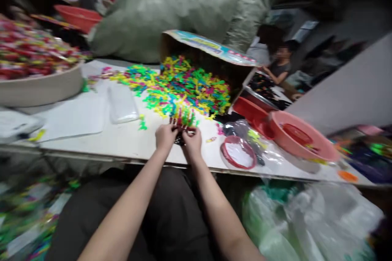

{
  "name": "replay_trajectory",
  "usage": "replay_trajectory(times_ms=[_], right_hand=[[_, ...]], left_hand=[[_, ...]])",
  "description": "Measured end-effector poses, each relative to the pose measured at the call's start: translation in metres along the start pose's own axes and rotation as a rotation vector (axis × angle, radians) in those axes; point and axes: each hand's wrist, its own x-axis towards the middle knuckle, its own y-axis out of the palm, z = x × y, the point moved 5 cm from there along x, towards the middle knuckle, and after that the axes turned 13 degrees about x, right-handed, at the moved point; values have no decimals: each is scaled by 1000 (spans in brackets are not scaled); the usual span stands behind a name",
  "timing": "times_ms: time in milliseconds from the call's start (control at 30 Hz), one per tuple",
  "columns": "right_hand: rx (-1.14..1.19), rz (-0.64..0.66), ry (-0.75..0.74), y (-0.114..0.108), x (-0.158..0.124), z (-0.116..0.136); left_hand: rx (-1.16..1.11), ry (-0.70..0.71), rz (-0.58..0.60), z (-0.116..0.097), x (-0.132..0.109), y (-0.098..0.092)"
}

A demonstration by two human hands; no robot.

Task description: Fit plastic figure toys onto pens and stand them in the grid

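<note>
My left hand (165, 136) and my right hand (192, 140) meet at the front of a white table (122, 138). Together they grip a small bunch of coloured plastic pieces (184, 121), red and green, that fans out above the fingers. Just beyond lies a big pile of small plastic pieces (183, 85) in yellow, green, blue and pink. It spills from a tipped cardboard box (211, 49). The picture is blurred, so the shape of single pieces is unclear.
A clear flat packet (122, 104) and white sheets (73, 118) lie left. A large tub of coloured items (36, 85) stands far left. Right are a red-rimmed lid (239, 153), pink basins (301, 136) and plastic bags (306, 216). A green sack (171, 8) sits behind; another person (280, 67) sits beyond.
</note>
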Motion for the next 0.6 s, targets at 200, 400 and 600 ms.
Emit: replay_trajectory(times_ms=[200, 400, 600], right_hand=[[6, 29, -26, -4, -8, 8], [-35, 2, -36, -4, -8, 7], [-74, 3, -34, -4, -7, 6]], left_hand=[[-18, 49, -56, 5, -3, 2], [-58, 13, -12, 6, -2, 1], [-95, -27, 31, 9, -1, 2]])
